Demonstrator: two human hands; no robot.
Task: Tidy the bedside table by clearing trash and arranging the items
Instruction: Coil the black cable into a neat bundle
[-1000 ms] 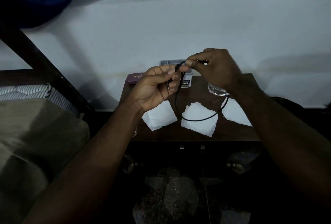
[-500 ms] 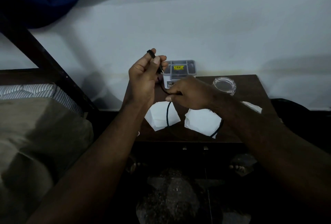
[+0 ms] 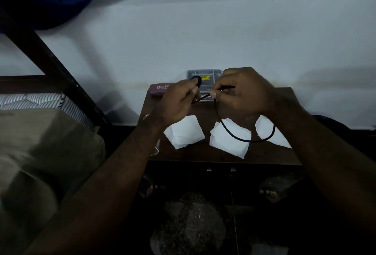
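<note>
Three papers lie flat on the desk (image 3: pixel 203 154), none picked up. The left paper (image 3: pixel 184 134) is below your left hand (image 3: pixel 177 102). The middle paper (image 3: pixel 230 142) is below the gap between your hands. The right paper (image 3: pixel 266 130) is under your right wrist, partly hidden by the forearm. Judgement: if these are the trash, clearing has not started.

One cable (image 3: pixel 230 133), black, is held above the desk by both hands. Your left hand is curled, with thumb and fingers pinching a small wound coil at its top. Your right hand (image 3: pixel 246 93) pinches the straight run just right of your left fingertips, and a short end pokes out past its thumb. Below your right hand the slack drops in one loop across the middle and right papers. I cannot tell whether it touches them.

Judgement: the step in hand is winding the cable. A few turns are on the coil and most of the length is loose. Left to do: finish the coil, set it down, remove the papers, square up the rest.

Count:
- papers: 3
- cable: 1
- case (image 3: pixel 159 89): 1, purple, just left of your left hand, at the desk's far edge
- box (image 3: pixel 205 74): 1, clear, behind both hands, against the wall
- hands: 2, both occupied

Something pale sits under your left forearm at the desk's edge. It is too dim to name.
</note>
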